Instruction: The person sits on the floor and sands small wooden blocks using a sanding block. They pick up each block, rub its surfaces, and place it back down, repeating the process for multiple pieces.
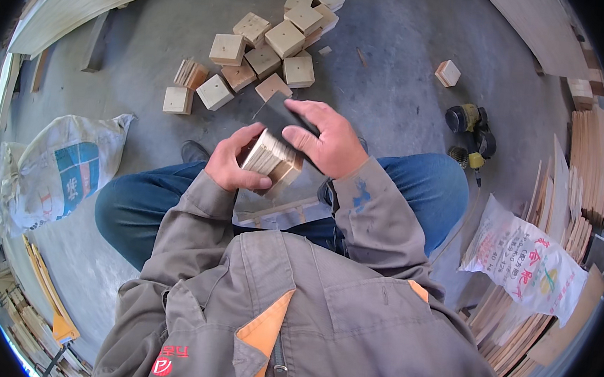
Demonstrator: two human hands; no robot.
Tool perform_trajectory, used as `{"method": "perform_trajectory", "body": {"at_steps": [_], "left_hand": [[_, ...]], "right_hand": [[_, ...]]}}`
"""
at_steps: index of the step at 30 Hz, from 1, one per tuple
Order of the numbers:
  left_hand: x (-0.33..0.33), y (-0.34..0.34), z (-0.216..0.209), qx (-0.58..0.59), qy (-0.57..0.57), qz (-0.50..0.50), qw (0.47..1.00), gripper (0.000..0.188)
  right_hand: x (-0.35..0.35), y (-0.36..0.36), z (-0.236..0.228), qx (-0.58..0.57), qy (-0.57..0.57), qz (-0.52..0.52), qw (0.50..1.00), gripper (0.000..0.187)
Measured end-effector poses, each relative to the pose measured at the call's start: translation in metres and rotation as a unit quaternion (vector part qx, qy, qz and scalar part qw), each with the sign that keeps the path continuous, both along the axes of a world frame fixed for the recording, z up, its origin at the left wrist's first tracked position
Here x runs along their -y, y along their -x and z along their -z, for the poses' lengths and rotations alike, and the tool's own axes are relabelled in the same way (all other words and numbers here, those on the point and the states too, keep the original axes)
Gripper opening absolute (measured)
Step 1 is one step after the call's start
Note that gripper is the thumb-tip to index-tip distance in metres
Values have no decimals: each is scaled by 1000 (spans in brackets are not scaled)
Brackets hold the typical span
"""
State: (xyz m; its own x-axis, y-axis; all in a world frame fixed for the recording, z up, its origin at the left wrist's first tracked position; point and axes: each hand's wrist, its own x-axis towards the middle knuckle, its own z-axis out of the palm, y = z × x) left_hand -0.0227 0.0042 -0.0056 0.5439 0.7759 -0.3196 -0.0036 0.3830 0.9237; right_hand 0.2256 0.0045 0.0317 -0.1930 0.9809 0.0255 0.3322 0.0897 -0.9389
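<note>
My left hand (235, 161) is closed round the side of a small layered-wood block (273, 157), which it holds tilted between my knees. My right hand (328, 140) grips a flat black sanding block (277, 116), fingers over its far edge and thumb on its face. The sanding block lies against the top of the wooden block, and its lower edge runs down behind my right palm. Both hands are above the floor, close together. The wooden block's upper face is partly hidden beneath the sanding block.
Several similar wooden blocks (285, 39) lie heaped on the concrete floor ahead, with a lone block (448, 73) to the right. A yellow-and-black power tool (473, 130) lies near my right knee. White sacks (528, 264) and stacked wood strips (590, 159) flank me.
</note>
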Motion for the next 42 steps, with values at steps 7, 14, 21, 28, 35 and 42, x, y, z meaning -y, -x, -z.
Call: {"method": "perform_trajectory", "body": {"at_steps": [7, 14, 21, 28, 35, 42], "left_hand": [[-5, -10, -12, 204, 24, -44, 978, 109], [-6, -2, 3, 204, 59, -100, 972, 105], [-4, -10, 12, 269, 73, -177, 944, 97], [-7, 4, 28, 281, 158, -236, 917, 59], [-20, 6, 39, 203, 117, -179, 956, 72], [-12, -5, 34, 69, 94, -232, 966, 74]], "right_hand": [[-11, -28, 41, 25, 138, 138, 980, 50], [-5, -1, 1, -322, 254, 194, 891, 45], [4, 13, 13, -482, 338, 200, 783, 42], [4, 13, 6, -524, 338, 179, 761, 40], [2, 8, 9, -523, 336, 176, 763, 39], [1, 17, 6, -441, 313, 210, 815, 39]]}}
